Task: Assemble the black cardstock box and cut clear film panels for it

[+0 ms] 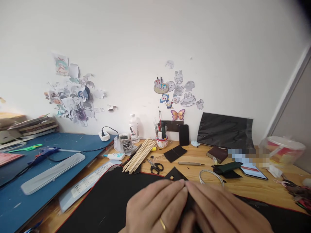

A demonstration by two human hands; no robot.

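Note:
Near the bottom of the head view, my left hand (156, 204) and my right hand (224, 205) meet at the fingertips. Their fingers are pressed together on a thin black sheet piece (177, 174), whose pointed corner sticks out beyond them. A small gold-coloured spot shows near that corner; I cannot tell whether it is a stud or a hole. The rest of the piece lies hidden under my fingers. A gold ring circles one finger of my left hand. Just beyond stand out black-handled scissors (156, 166) and a slim metal-coloured tool (191, 163).
A black mat (104, 197) lies under my hands. Behind it are wooden sticks (139, 155), a flat black piece (175, 153), a pen cup (161, 141) and a water bottle (134, 128). A phone (254, 170) and a white cable loop (211, 173) lie rightward; a blue board (60, 171) covers the left.

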